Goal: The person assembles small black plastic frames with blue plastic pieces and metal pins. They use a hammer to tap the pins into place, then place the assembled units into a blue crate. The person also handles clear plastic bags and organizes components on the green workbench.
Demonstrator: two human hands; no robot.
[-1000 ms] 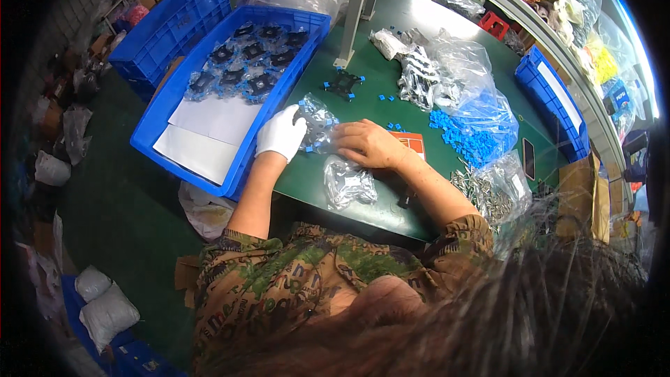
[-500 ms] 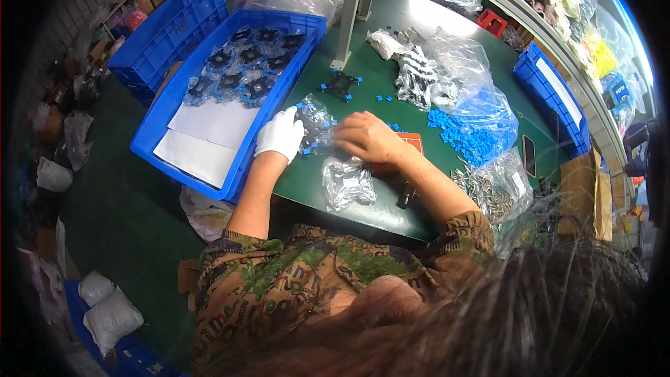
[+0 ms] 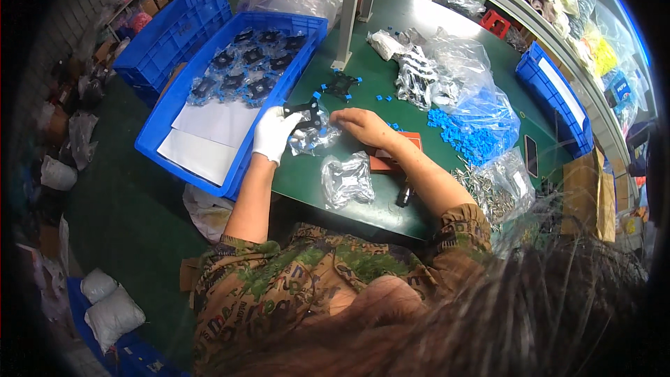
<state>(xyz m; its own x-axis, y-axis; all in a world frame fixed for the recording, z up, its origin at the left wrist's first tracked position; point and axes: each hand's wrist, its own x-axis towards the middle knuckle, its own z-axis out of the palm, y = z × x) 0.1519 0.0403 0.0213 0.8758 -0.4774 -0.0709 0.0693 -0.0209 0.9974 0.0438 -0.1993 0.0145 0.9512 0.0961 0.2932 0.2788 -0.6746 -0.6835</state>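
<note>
My left hand [image 3: 271, 135], in a white glove, is closed on the edge of a black X-shaped bracket [image 3: 303, 114] with blue corner pieces. Under the bracket lies a clear plastic bag [image 3: 315, 141], partly covered. My bare right hand [image 3: 366, 128] reaches in from the other side, its bent fingers at the bag's right edge, seemingly pinching the film. Just beyond my hands another black bracket with blue corners [image 3: 341, 84] rests on the table. Nearer my body lies a stack of clear bags [image 3: 347, 180]. An orange-red box [image 3: 412, 142] sits partly behind my right wrist.
At left stands a blue crate [image 3: 187, 180] with bagged brackets [image 3: 236, 82] and white sheets. To the right are small blue parts [image 3: 469, 141], metal screws [image 3: 494, 195], a phone [image 3: 532, 156] and bagged white-and-black parts [image 3: 417, 82]. A metal post [image 3: 345, 28] rises from the green table [image 3: 317, 199].
My left hand has shifted slightly left and now holds the black bracket raised and tilted over the bag. My right hand has moved a little away, toward the bag's right edge.
</note>
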